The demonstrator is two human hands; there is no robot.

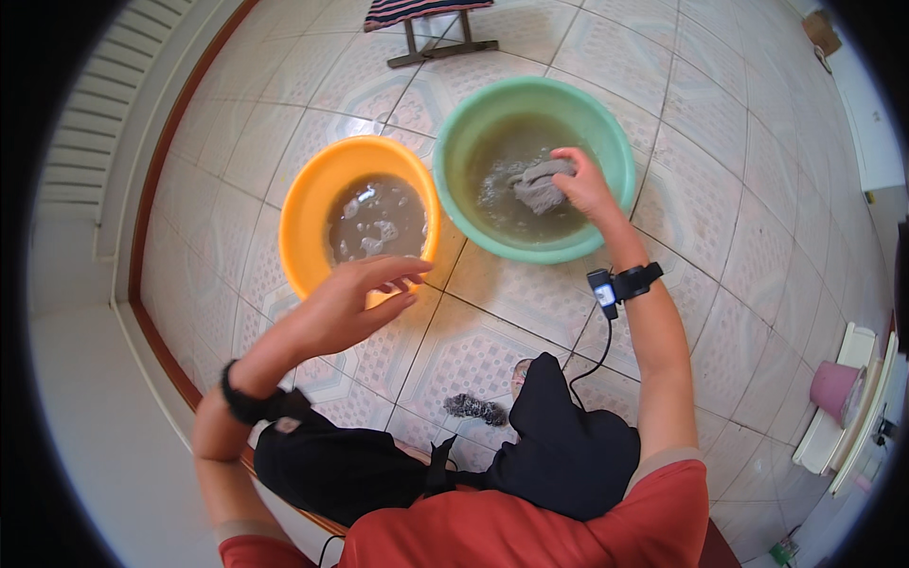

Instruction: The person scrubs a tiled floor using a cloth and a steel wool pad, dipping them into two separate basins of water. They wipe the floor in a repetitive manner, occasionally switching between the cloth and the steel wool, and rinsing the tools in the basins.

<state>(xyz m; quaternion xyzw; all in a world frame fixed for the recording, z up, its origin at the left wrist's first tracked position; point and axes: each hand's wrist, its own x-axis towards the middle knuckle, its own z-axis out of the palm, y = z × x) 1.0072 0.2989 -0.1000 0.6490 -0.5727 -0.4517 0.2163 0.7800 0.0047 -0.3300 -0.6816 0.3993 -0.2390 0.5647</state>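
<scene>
In my right hand [584,183] is a bunched wet grey cloth [543,186], held at the surface of the murky water in a green plastic basin [625,153]. My left hand [366,295] holds nothing; its fingers are spread above the near rim of a yellow plastic basin [302,206]. Brownish water [373,216] with patches of foam lies in the yellow basin. The two basins stand side by side on the floor. Both of my wrists wear black straps, and a cable runs from the device on the right one.
Patterned floor tiles [483,334] surround the basins. A small stool with a striped cover [426,8] stands beyond them. Near my feet lies a dark, fuzzy object [476,410]. A pink container [834,389] sits on a white shelf at the right.
</scene>
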